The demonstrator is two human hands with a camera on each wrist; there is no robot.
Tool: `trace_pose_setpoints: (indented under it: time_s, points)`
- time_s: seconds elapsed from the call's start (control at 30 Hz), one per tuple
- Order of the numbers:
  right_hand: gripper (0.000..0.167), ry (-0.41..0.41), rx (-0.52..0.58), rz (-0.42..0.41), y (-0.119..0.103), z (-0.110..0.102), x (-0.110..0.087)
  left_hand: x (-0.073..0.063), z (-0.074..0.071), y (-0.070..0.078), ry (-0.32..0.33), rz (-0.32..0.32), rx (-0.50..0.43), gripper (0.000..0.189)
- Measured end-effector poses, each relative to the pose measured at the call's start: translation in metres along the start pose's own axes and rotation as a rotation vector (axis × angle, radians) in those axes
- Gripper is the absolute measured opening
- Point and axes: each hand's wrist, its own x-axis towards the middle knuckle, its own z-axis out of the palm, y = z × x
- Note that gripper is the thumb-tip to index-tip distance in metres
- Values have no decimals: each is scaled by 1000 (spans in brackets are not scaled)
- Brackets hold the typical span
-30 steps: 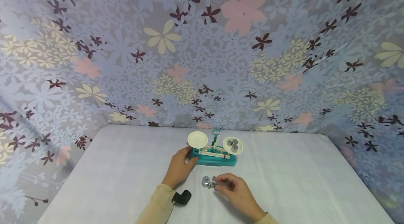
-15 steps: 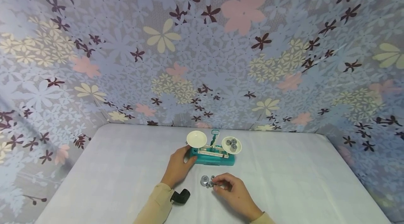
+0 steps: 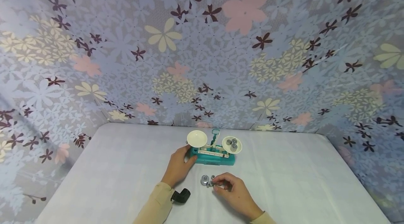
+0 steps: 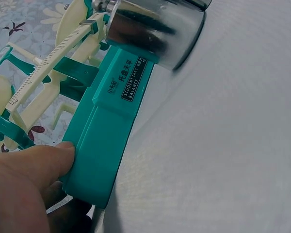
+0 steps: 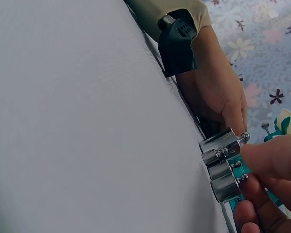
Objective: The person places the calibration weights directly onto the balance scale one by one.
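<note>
My left hand (image 3: 177, 166) grips the left end of a teal tray balance (image 3: 214, 161), thumb on the front of its base; the other fingers are mostly hidden behind it. Near the front of the balance, a large metal weight (image 3: 204, 180) stands with several smaller weights (image 5: 219, 167) close together on the table. My right hand (image 3: 235, 194) is at the right side of this group, thumb and fingertips pinching the knob of a small weight (image 5: 225, 188). Several weights (image 3: 234, 143) sit in the right pan (image 3: 238, 149). The left pan (image 3: 197, 139) holds nothing.
A white cloth (image 3: 300, 178) covers the table. A flowered curtain (image 3: 202, 59) stands along its back edge and sides. The black wrist camera (image 3: 181, 196) on the left sleeve juts out to the left of the weights.
</note>
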Motion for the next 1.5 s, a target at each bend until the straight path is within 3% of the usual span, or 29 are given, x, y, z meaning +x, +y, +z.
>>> trace_pose_setpoints:
  time_s: [0.37, 0.97, 1.5]
  points:
    - [15, 34, -45, -39, 2, 0, -1, 0, 0, 4, -10, -26, 1, 56]
    - [9, 21, -114, -43, 2, -1, 0, -1, 2, -4, -11, -24, -2, 58]
    - [7, 40, -19, -23, 2, 1, -1, 0, 2, -5, -16, -14, -2, 57]
